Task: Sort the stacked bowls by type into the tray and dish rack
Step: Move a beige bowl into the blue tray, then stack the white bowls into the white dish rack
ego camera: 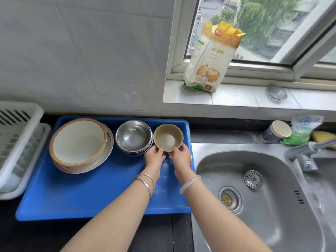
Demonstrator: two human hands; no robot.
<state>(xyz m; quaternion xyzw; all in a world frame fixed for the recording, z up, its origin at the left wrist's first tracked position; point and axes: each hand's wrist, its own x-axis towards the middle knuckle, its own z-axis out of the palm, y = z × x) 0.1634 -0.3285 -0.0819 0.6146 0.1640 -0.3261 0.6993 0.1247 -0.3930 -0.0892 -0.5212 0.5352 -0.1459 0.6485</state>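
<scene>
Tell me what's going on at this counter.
A person grips a small tan bowl with both the left hand and right hand, at the back right corner of the blue tray. Beside it in the tray sit a stack of steel bowls and a stack of large cream bowls. The white dish rack stands to the left.

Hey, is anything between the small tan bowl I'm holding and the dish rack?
Yes. On the blue tray, the steel bowl stack and then the large cream bowl stack sit between the tan bowl and the dish rack at far left.
</scene>
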